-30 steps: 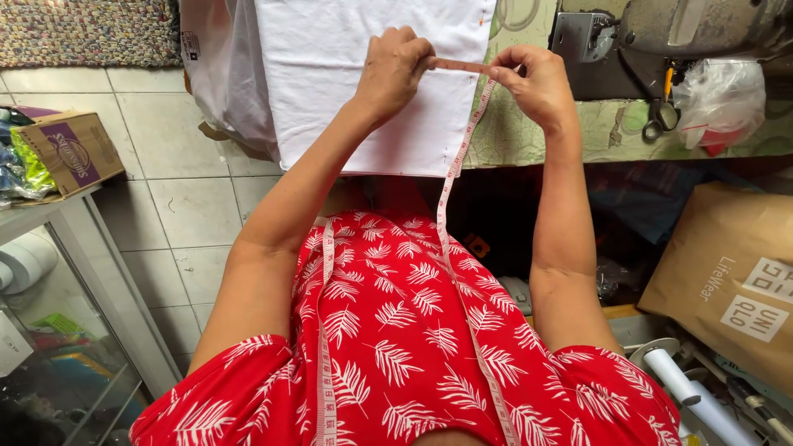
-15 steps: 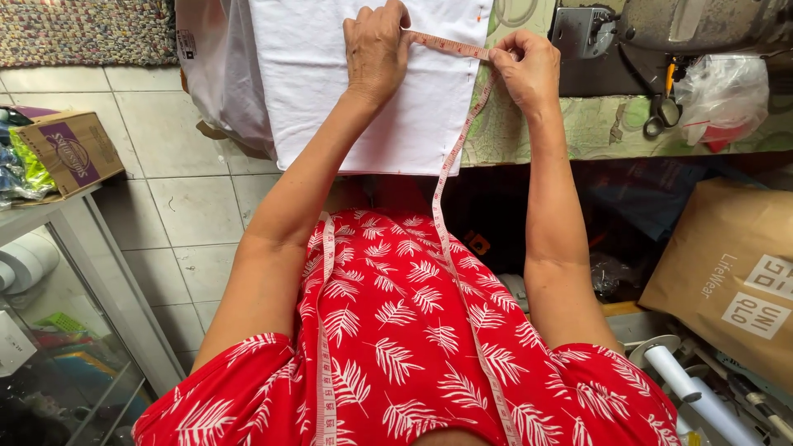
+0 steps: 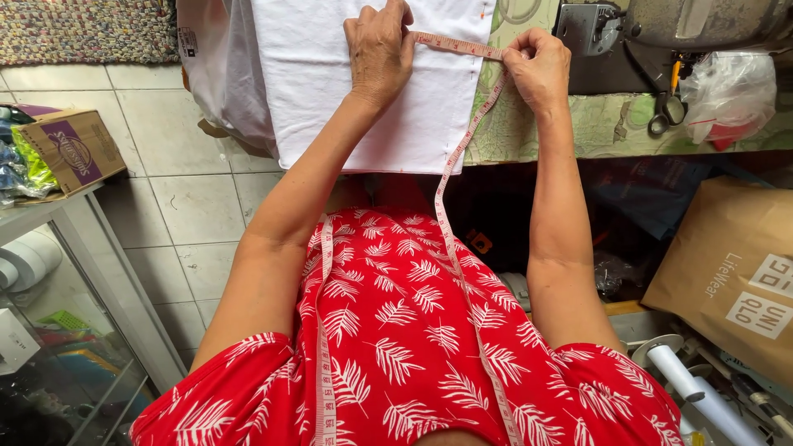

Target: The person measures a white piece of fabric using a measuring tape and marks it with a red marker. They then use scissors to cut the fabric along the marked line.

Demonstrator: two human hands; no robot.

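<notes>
**Tape pulled flat across white fabric**

The left hand (image 3: pixel 378 51) presses one end of a pink measuring tape (image 3: pixel 457 45) down onto the white fabric (image 3: pixel 363 107), fingers closed and flat over it. The right hand (image 3: pixel 541 70) pinches the tape near the cloth's right edge, thumb and forefinger shut on it, so a short stretch runs taut between the two hands. From the right hand the rest of the tape drops off the table edge and trails down over the red leaf-print dress (image 3: pixel 405 347).

To read well, the stretch between the hands should stay straight and flat on the cloth, with the fabric smooth beneath and the left end held firmly in place.

The fabric lies on a green patterned tabletop (image 3: pixel 603 128) and hangs over its front edge. Right of the hands stands a sewing machine (image 3: pixel 661 29), with scissors (image 3: pixel 665 107) and a crumpled plastic bag (image 3: pixel 727 91) near it. None of these crowd the measuring. A brown paper bag (image 3: pixel 727 272) sits lower right, a cardboard box (image 3: pixel 70 149) at left.
</notes>
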